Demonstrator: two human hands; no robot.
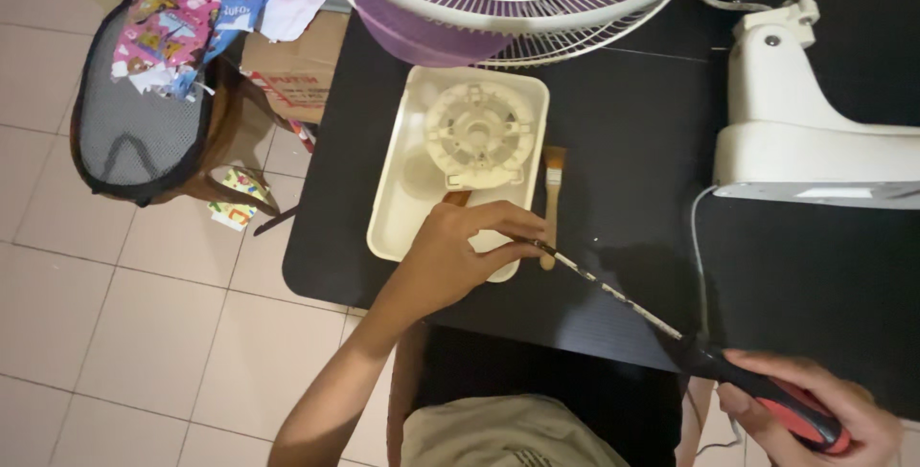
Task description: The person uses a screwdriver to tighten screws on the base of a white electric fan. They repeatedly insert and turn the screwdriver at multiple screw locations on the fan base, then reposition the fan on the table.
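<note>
Both hands on one long screwdriver, held over the front edge of the black worktop [613, 141].

I note my right hand [815, 405] wrapped tight around the red and black handle of the screwdriver [671, 328], grip closed on it at the lower right. My left hand [455, 251] pinches the shaft's far end between fingertips, grip narrow, just above the near rim of the cream tray [393, 189]. In the tray lies a round white plastic part [477, 134]. A small brush [553, 194] lies on the worktop just beside the tray. A fan guard [517, 7] sits behind the tray; a white fan body [805, 132] lies to the right.
</note>
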